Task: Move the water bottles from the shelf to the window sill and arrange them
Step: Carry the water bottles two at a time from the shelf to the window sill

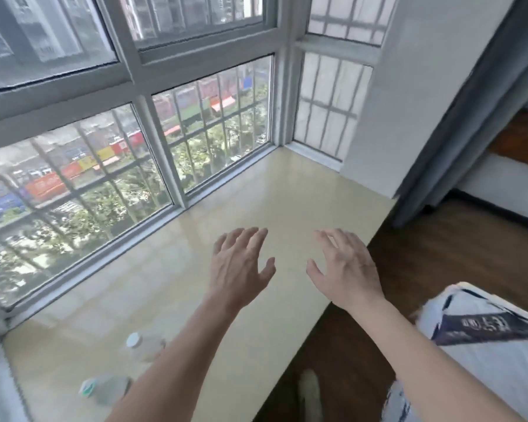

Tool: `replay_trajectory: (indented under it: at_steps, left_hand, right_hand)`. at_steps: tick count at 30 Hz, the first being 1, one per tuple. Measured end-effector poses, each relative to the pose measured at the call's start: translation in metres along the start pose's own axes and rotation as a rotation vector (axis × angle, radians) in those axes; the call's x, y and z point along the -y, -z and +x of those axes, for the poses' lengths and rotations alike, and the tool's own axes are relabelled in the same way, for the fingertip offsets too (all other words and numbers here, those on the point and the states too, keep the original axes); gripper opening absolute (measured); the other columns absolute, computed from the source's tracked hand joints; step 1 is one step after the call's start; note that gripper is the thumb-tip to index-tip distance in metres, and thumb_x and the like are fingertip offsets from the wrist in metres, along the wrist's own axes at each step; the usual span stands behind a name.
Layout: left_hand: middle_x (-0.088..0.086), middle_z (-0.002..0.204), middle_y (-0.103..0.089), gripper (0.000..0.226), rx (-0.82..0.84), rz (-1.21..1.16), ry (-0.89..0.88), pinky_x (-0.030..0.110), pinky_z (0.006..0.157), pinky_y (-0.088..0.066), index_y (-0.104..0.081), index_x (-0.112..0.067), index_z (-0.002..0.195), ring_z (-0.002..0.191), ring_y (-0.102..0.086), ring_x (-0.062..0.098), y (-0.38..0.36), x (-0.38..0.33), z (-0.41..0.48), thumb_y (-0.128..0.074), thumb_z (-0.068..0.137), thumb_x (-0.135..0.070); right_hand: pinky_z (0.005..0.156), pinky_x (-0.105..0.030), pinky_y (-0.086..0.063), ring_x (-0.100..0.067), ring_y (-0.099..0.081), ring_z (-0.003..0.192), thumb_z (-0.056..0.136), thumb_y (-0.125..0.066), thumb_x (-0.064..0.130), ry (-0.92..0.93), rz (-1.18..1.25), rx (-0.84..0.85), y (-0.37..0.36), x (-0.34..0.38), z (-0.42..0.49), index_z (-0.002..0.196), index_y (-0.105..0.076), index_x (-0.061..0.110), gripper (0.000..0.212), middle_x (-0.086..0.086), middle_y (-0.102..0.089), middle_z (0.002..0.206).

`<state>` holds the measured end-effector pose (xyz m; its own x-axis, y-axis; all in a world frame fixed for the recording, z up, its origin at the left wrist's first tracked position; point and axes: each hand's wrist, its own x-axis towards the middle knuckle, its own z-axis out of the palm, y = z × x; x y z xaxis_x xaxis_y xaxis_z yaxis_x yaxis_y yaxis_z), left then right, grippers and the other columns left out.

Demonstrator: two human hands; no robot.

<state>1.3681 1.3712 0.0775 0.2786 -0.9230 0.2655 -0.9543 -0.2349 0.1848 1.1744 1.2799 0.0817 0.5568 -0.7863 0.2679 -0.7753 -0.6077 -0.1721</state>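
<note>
A wide cream window sill runs under the barred windows. Two clear water bottles stand on it at the lower left: one with a white cap and, nearer the corner, one with a pale green cap. My left forearm partly covers both. My left hand and my right hand hover side by side above the sill's front edge, palms down, fingers spread, holding nothing. No shelf is in view.
Barred windows close the sill at the back and right. A grey curtain hangs by the white wall. Dark wooden floor lies right of the sill. A bed with blue-and-white bedding fills the lower right.
</note>
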Motion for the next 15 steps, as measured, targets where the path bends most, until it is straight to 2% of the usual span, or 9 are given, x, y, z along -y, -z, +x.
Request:
replay_trajectory:
  at_steps: [5, 15]
  left_hand:
    - [-0.005, 0.139, -0.054, 0.060, 0.034, -0.046, -0.166, 0.042, 0.109, -0.035, -0.046, -0.026, 0.140, 0.130, -0.047, 0.023, -0.017, -0.055, 0.015, -0.045, 0.088, -0.055]
    - [-0.004, 0.134, -0.058, 0.059, 0.045, -0.093, -0.326, 0.042, 0.106, -0.038, -0.051, -0.023, 0.135, 0.124, -0.052, 0.025, -0.060, -0.137, 0.067, -0.042, 0.086, -0.054]
  right_hand:
    - [0.101, -0.045, -0.048, -0.028, -0.056, 0.113, 0.086, -0.059, 0.040, -0.154, -0.027, -0.038, 0.015, -0.048, -0.037, 0.127, -0.060, 0.014, 0.049, -0.008, -0.062, 0.121]
    - [0.100, -0.044, -0.049, -0.028, -0.058, 0.111, 0.083, -0.062, 0.034, -0.248, -0.041, -0.158, 0.016, -0.137, -0.044, 0.123, -0.065, 0.012, 0.045, -0.007, -0.063, 0.119]
